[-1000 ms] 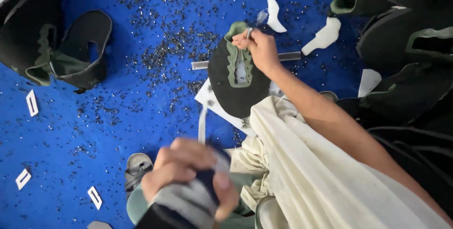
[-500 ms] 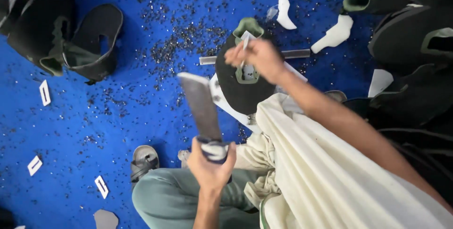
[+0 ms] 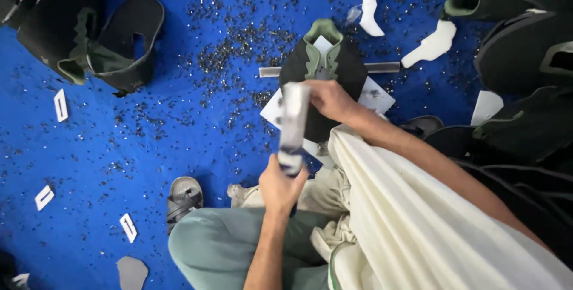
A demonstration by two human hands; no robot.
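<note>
Two hands busy: left hand [image 3: 279, 185] grips blade [image 3: 293, 124] beside right hand [image 3: 329, 100].

Blue mat [image 3: 149, 146], black specks, white scraps [image 3: 433, 44], grey sandal [image 3: 182, 199].

The floor [image 3: 149, 146] is bright blue and lit evenly. Tiny dark bits [image 3: 239, 45] lie all over it, thickest near 12 o'clock. Small white tags [image 3: 60, 105] lie at 9 o'clock and 7 o'clock. White scraps [image 3: 433, 44] sit at 1 o'clock. Piles of dark shoe parts [image 3: 525, 57] fill 2 o'clock and 10 o'clock. A grey sandal [image 3: 182, 197] rests at 7 o'clock.
</note>
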